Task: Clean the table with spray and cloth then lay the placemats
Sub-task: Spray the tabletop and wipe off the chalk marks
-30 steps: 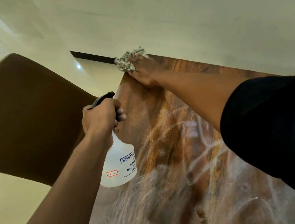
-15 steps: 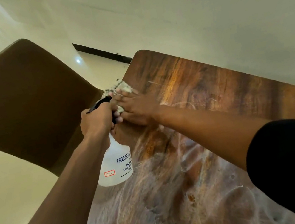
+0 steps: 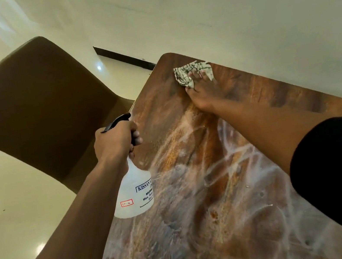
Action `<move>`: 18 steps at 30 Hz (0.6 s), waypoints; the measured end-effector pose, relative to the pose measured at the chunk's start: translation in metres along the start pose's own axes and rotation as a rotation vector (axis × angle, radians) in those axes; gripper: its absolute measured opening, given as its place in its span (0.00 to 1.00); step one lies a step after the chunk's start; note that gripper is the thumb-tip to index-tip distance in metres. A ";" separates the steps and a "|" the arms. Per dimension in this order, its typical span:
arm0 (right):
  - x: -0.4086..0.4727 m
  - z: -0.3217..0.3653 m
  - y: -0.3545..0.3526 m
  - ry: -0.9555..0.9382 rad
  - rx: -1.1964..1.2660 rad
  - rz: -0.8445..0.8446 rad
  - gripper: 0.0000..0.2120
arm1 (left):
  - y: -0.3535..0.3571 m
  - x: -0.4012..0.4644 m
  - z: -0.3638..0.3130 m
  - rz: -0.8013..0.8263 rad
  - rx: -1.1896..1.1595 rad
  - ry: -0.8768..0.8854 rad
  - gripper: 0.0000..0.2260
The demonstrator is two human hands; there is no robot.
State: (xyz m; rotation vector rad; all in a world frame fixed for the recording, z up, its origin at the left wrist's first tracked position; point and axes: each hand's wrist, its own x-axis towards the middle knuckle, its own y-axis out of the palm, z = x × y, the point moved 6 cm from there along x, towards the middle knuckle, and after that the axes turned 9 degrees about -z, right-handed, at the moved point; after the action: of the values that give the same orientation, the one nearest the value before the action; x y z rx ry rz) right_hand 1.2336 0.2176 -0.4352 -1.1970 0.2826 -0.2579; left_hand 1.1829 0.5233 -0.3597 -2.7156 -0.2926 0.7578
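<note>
Translucent white plastic forms the spray bottle (image 3: 134, 190), gripped by the left hand (image 3: 115, 142) at the wooden table's (image 3: 273, 93) left edge; its contents cannot be told. At the table's far corner, a checked cloth (image 3: 185, 74) is pressed flat under the right hand's (image 3: 204, 91) extended fingers. A brown chair (image 3: 31, 108) is seen left of the table.

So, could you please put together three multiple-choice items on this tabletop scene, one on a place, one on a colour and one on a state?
1. Where is the cloth?
A. near the far corner of the table
B. on the chair
C. on the floor

2. What colour is the chair?
A. white
B. brown
C. blue

3. What is the left hand doing?
A. resting flat on the table
B. hanging idle
C. gripping the spray bottle

Answers: 1 A, the right hand presses the cloth there. 2 B, its back is brown. 3 C, fingers curl round the bottle's neck under the black trigger head.
</note>
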 end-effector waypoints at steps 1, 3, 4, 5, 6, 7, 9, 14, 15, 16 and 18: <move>-0.005 0.005 0.002 -0.001 -0.005 0.001 0.30 | -0.001 -0.003 0.002 0.003 0.003 0.002 0.04; -0.019 0.022 0.008 -0.053 -0.041 0.010 0.30 | -0.002 -0.010 0.005 0.002 0.016 0.003 0.05; -0.027 0.033 0.013 -0.102 -0.080 0.016 0.30 | -0.003 -0.014 0.006 -0.003 0.021 0.001 0.05; -0.037 0.045 0.019 -0.156 -0.115 0.027 0.31 | -0.005 -0.018 0.008 -0.009 0.023 -0.002 0.05; -0.048 0.057 0.026 -0.214 -0.131 0.041 0.31 | -0.007 -0.022 0.009 -0.014 0.026 -0.004 0.05; -0.061 0.070 0.031 -0.277 -0.119 0.059 0.30 | -0.008 -0.026 0.010 -0.019 0.032 -0.002 0.05; -0.091 0.095 0.043 -0.422 -0.065 0.113 0.30 | -0.011 -0.035 0.012 -0.026 0.043 0.000 0.04; -0.135 0.085 0.040 -0.592 -0.022 0.227 0.30 | -0.016 -0.052 0.021 -0.058 0.034 -0.004 0.03; -0.133 0.072 0.032 -0.553 -0.011 0.224 0.29 | -0.017 -0.055 0.024 -0.057 0.028 -0.005 0.04; -0.130 0.058 0.023 -0.484 -0.004 0.201 0.29 | -0.018 -0.058 0.026 -0.054 0.021 -0.001 0.04; -0.120 0.019 0.001 -0.293 0.017 0.102 0.28 | -0.019 -0.065 0.031 -0.043 0.016 0.014 0.02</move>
State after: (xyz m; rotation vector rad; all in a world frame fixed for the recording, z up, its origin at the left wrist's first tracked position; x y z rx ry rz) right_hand 1.1278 0.2756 -0.4205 -1.1825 0.0848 0.0051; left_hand 1.1100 0.5302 -0.3479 -2.6892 -0.3398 0.7260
